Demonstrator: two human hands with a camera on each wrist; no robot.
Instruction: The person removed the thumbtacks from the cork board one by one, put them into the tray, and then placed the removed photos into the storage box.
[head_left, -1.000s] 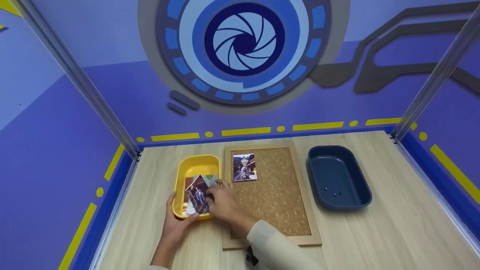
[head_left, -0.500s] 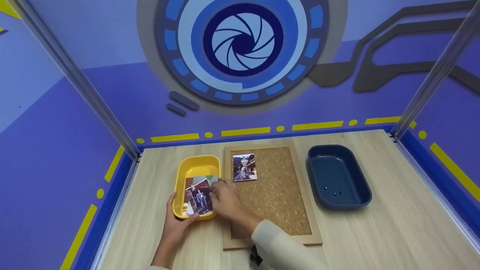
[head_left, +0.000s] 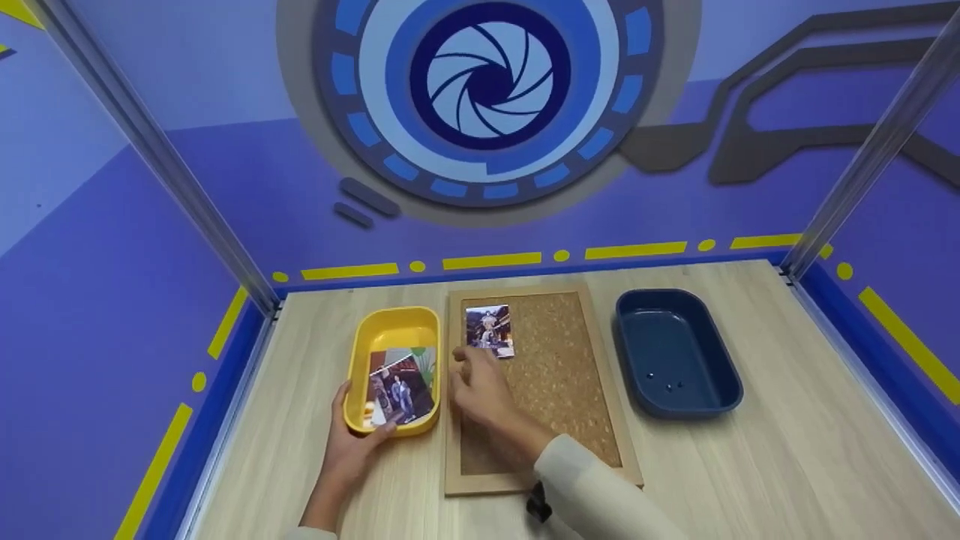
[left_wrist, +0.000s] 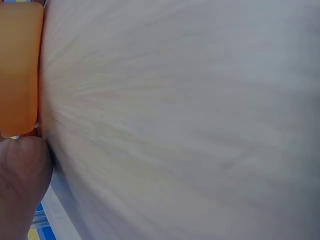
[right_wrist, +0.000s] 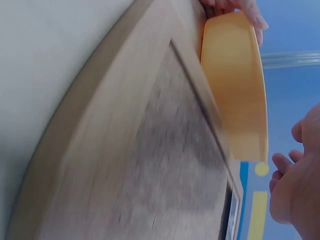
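In the head view my left hand (head_left: 349, 450) grips the near left corner of a yellow tray (head_left: 396, 328), its thumb over the front rim. Inside lie several photos, the top photo (head_left: 403, 391) tilted and showing a standing figure. My right hand (head_left: 484, 386) hovers over the left part of a cork board (head_left: 559, 382), fingers loosely bent, with nothing seen in them. A photo (head_left: 487, 324) lies at the board's upper left, its lower edge partly behind the fingers. The right wrist view shows those relaxed fingers (right_wrist: 282, 165) beside the yellow tray (right_wrist: 235, 85).
Right of the board stands a navy tray (head_left: 664, 341) with several tiny shiny pieces (head_left: 670, 387) in it. The board has a raised wooden frame (head_left: 544, 484). Printed wall panels (head_left: 360, 247) enclose the wooden table (head_left: 787, 450) at the back and sides.
My right hand has left the photos in the yellow tray and moved right, over the board. The top photo turned and now lies flatter in the tray. My left hand stays put.
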